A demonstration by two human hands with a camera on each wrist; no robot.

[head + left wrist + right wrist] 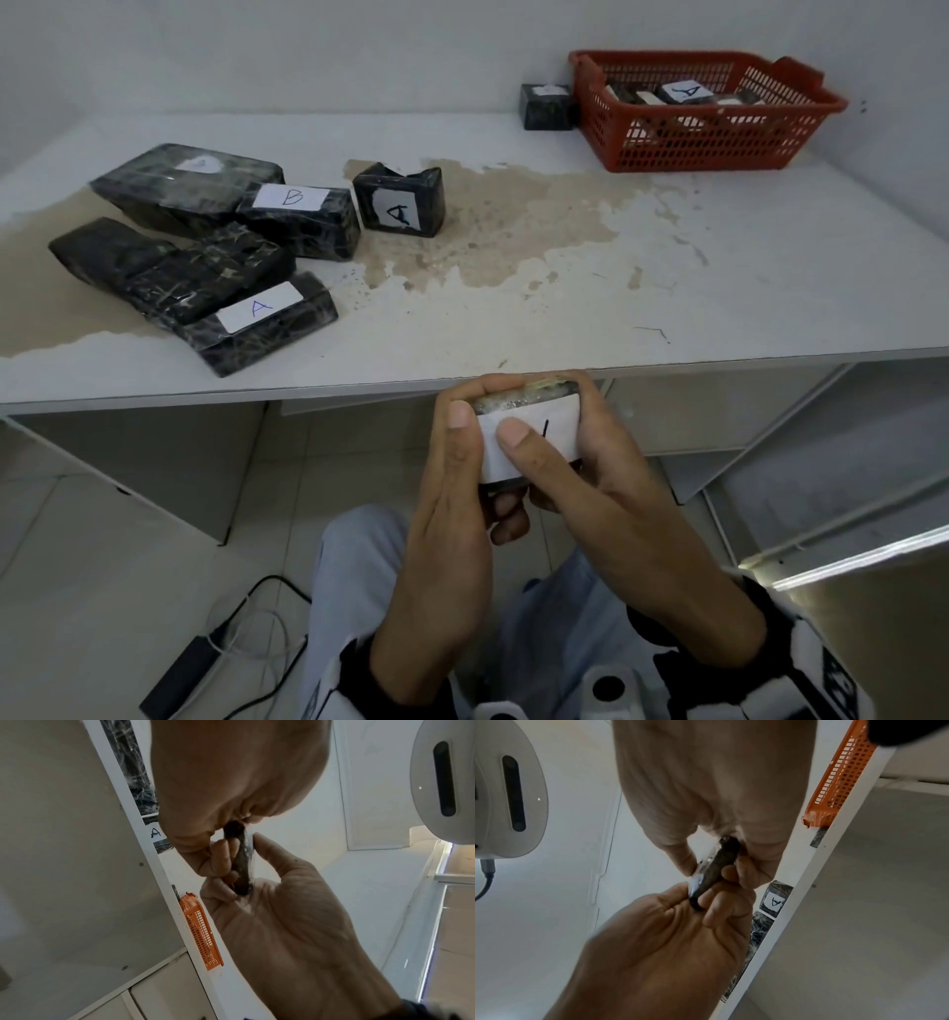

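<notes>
Your head camera looks forward and down from above the table (513,329), taking in most of its top, the basket (703,149) at far right, and both hands close below the near edge. Your left wrist camera sits very near the left hand (231,770), lower than the table, facing up along it. Your right wrist camera mirrors it behind the right hand (713,776). All three views share the packet (557,437), both hands, the table edge and the basket.

Red basket (693,149), labelled dark packages (303,221), stained white table (719,288), black floor adapter (179,678)
</notes>
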